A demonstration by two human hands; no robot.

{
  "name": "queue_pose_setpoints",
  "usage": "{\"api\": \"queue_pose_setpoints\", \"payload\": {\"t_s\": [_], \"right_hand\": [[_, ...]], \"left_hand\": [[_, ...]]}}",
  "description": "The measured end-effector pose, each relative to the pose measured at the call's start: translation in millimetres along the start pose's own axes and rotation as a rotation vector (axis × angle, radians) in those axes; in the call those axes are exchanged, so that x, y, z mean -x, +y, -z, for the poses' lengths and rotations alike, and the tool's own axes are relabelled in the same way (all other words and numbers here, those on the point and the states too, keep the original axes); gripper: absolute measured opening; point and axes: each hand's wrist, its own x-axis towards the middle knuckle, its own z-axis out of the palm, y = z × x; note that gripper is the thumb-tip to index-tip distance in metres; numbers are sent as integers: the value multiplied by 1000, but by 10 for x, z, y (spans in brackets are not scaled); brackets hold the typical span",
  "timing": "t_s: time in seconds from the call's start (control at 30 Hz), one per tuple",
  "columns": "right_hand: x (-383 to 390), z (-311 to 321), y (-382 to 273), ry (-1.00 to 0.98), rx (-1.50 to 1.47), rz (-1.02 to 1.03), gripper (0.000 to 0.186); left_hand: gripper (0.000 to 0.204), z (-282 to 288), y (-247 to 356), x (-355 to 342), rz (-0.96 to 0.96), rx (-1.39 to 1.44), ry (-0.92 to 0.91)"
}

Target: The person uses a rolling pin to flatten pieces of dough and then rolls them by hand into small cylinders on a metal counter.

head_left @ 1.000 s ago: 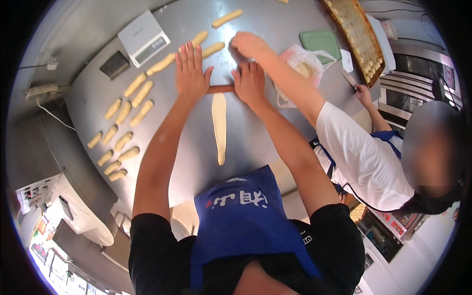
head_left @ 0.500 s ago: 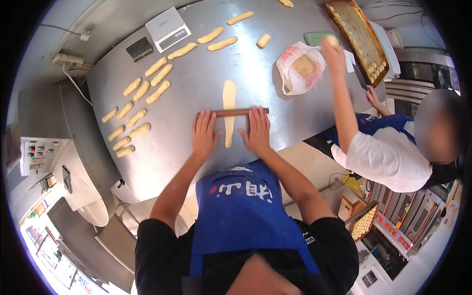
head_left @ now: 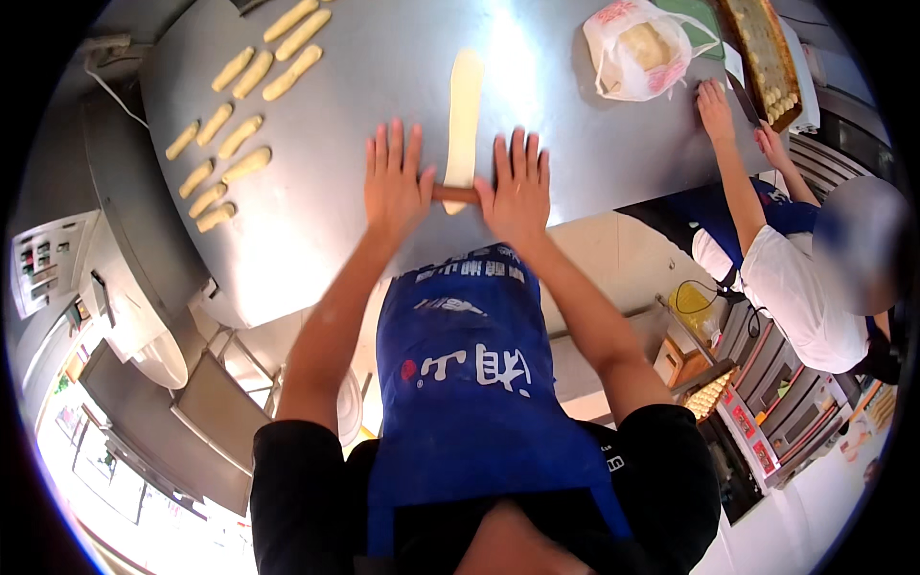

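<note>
A long flat strip of dough point(head_left: 465, 120) lies lengthwise on the steel table in front of me. Across its near end rests a brown wooden rolling pin point(head_left: 454, 194). My left hand point(head_left: 394, 187) presses on the pin's left part with its fingers stretched flat. Likewise, my right hand point(head_left: 520, 187) lies over the right part, fingers straight and apart. Only the pin's middle shows between my thumbs; both of its ends are hidden under my hands. A short tip of dough sticks out on the near side of the pin.
Several dough pieces point(head_left: 247, 165) lie in rows on the steel table point(head_left: 316, 192) at left. At the far right are a plastic bag point(head_left: 640, 50) of dough, a green item point(head_left: 692, 21), and a tray point(head_left: 764, 57). A co-worker's hand point(head_left: 715, 112) touches the table; the other holds a knife point(head_left: 744, 100).
My hands and the pin have come toward me to the dough's near end, and the strip looks longer and wider. The view has tilted down. The co-worker's raised hand has dropped to the table.
</note>
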Motion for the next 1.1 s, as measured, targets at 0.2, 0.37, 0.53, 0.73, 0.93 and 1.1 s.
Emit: {"api": "queue_pose_setpoints", "payload": {"t_s": [0.2, 0.37, 0.53, 0.73, 0.93, 1.1], "right_hand": [[1194, -53, -294, -136, -58, 58, 74], [1270, -155, 43, -84, -266, 246, 43], [857, 182, 523, 241, -291, -236, 33], [-329, 289, 750, 592, -27, -75, 34], [-1357, -105, 260, 294, -396, -99, 27], [-1654, -268, 70, 348, -582, -148, 12]], "left_hand": [[69, 74, 78, 1595, -39, 166, -121], [69, 176, -207, 1992, -158, 330, -182], [63, 208, -102, 1240, 187, 287, 218], [50, -171, 40, -610, 176, 87, 301], [34, -339, 265, -1623, 123, 200, 306], [10, -344, 44, -1598, 243, 590, 256]]}}
